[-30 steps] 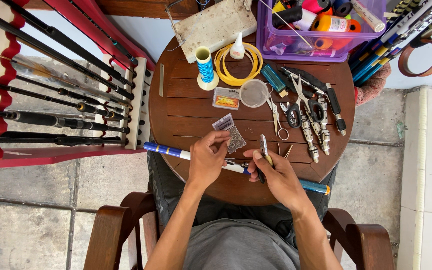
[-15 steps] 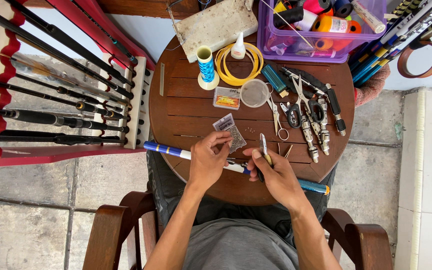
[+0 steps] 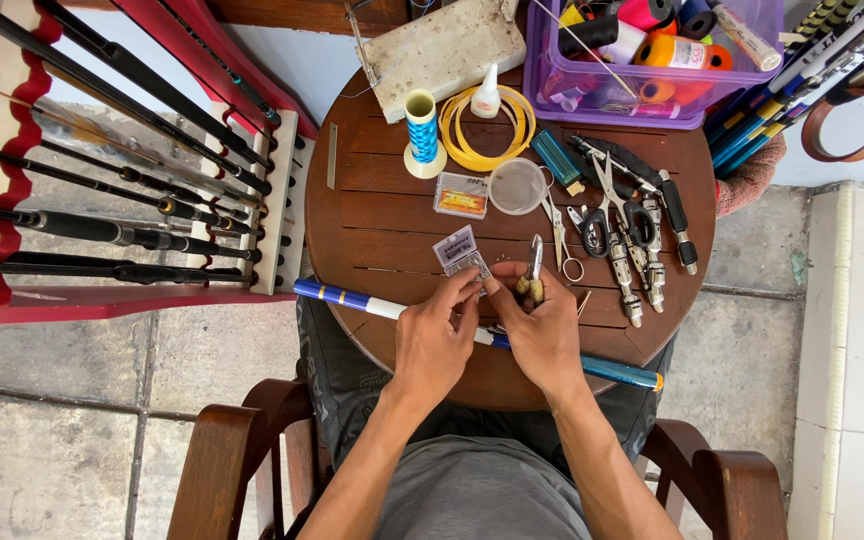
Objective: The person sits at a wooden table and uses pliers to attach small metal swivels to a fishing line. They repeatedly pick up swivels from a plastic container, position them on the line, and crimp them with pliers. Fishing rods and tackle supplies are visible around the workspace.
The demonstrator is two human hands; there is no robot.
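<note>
My left hand (image 3: 436, 338) and my right hand (image 3: 542, 330) meet fingertip to fingertip above a blue and white rod (image 3: 352, 300) lying across the near edge of the round wooden table (image 3: 382, 215). My right hand grips small pliers (image 3: 533, 262), jaws pointing away from me. My left fingertips pinch something too small to make out, right beside a small clear packet (image 3: 460, 251).
On the table lie several pliers and scissors (image 3: 624, 235), a blue thread spool (image 3: 420, 130), a yellow line coil (image 3: 487, 128), a glue bottle (image 3: 489, 92), a small box (image 3: 460, 195), a round lid (image 3: 517, 186) and a purple bin of spools (image 3: 652, 60). A red rack of rods (image 3: 112, 180) stands left.
Both hands have drawn closer together, and the left fingertips now touch the right ones beside the packet. The pliers stay in my right hand.
</note>
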